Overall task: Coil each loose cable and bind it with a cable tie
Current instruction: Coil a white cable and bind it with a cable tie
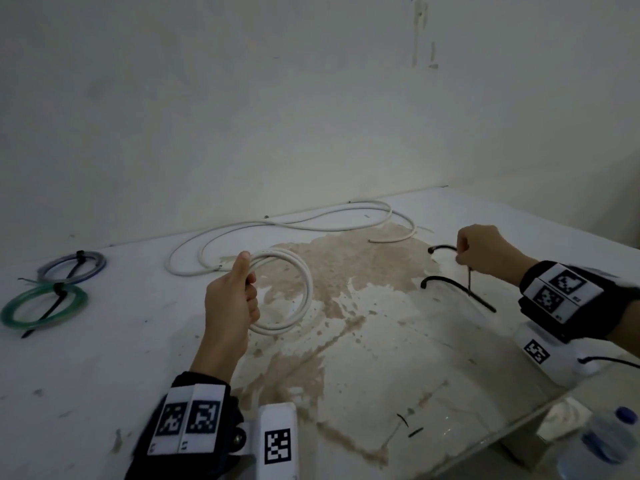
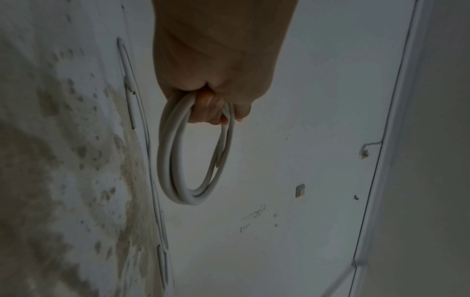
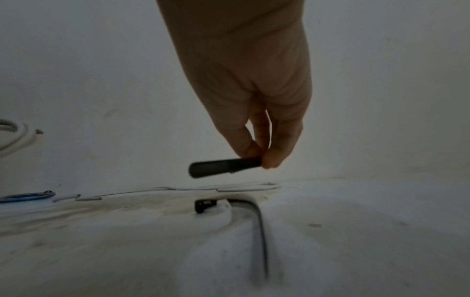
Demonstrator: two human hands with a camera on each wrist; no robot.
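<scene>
My left hand (image 1: 239,292) grips a coiled white cable (image 1: 294,296) and holds it upright above the table; the left wrist view shows my fingers (image 2: 211,106) curled round the top of the coil (image 2: 178,160). My right hand (image 1: 467,251) pinches a black cable tie (image 1: 443,248) lifted off the table, and in the right wrist view the tie (image 3: 223,167) sticks out to the left of my fingertips (image 3: 269,160). A second black cable tie (image 1: 457,292) lies on the table just below that hand. A long loose white cable (image 1: 311,223) sprawls along the back of the table.
Two bound coils lie at the far left: a blue-grey one (image 1: 72,266) and a green one (image 1: 41,306), each with a black tie. A stained white table (image 1: 346,358) meets the wall behind. A plastic bottle (image 1: 609,438) stands beyond the front right edge.
</scene>
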